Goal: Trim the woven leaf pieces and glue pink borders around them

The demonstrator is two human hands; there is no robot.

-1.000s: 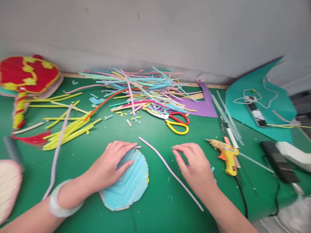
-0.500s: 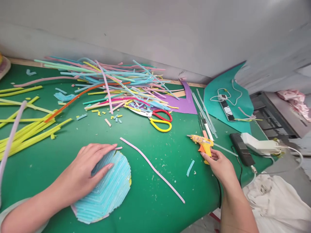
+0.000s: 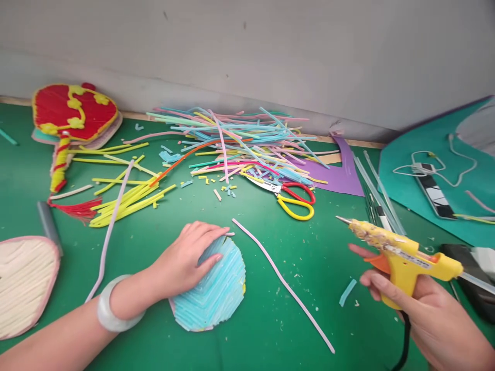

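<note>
My left hand [image 3: 189, 257] curves over the upper left of a round blue pipe-cleaner panel [image 3: 220, 288], holding it on the table. Its thumb lies across the ridged face, and the fingertips meet a short pink pipe-cleaner end [image 3: 229, 234] at the rim. In my right hand [image 3: 421, 309] is a yellow hot glue gun [image 3: 402, 252], raised off the table with its nozzle pointing left. A clear glue stick [image 3: 477, 282] sticks out of its back. Between my hands lies a long pale pink pipe cleaner [image 3: 284, 283], apart from the panel.
Scissors with red and yellow handles [image 3: 296, 201] lie before a heap of coloured pipe cleaners [image 3: 240, 136]. A red fan with yellow flowers [image 3: 87, 116] and a cream round panel [image 3: 27, 288] are at left. A phone [image 3: 435, 190] rests on teal sheeting [image 3: 402, 149] at right.
My right hand has lifted the glue gun from near the clear sticks and brought it closer to me. The view has turned left, bringing in the red fan. My left hand stays on the panel.
</note>
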